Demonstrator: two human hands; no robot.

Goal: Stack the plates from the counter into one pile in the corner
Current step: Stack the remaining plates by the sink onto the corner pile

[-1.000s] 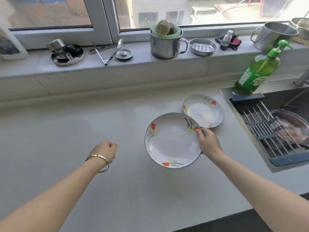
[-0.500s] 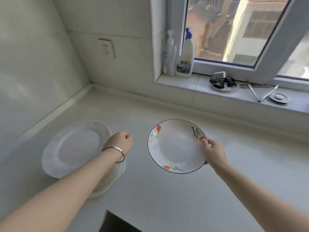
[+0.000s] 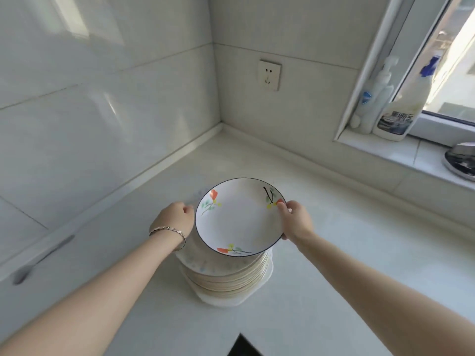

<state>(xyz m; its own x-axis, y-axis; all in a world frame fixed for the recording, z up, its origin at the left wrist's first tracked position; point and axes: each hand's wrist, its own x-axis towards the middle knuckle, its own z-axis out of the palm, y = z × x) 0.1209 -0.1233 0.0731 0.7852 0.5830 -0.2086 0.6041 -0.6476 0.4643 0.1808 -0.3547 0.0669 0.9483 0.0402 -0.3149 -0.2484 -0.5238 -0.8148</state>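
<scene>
The flowered plate (image 3: 237, 218) has come across from the sink side and now hovers over the pile (image 3: 226, 276) near the bench's back corner; right hand (image 3: 295, 222) pinches its rim; left hand (image 3: 174, 219), loosely curled, empty, steadies the pile; only lowering remains.

**What the view is hiding**

The flowered plate (image 3: 237, 219) is covering most of the pile (image 3: 226, 273), leaving only its near rims showing. The left hand (image 3: 173, 218) is curling so its fingers are lying out of sight. A metal dish (image 3: 461, 161) is being cut off at the right edge. The bottle (image 3: 401, 109) label is reading too blurred to make out.
</scene>
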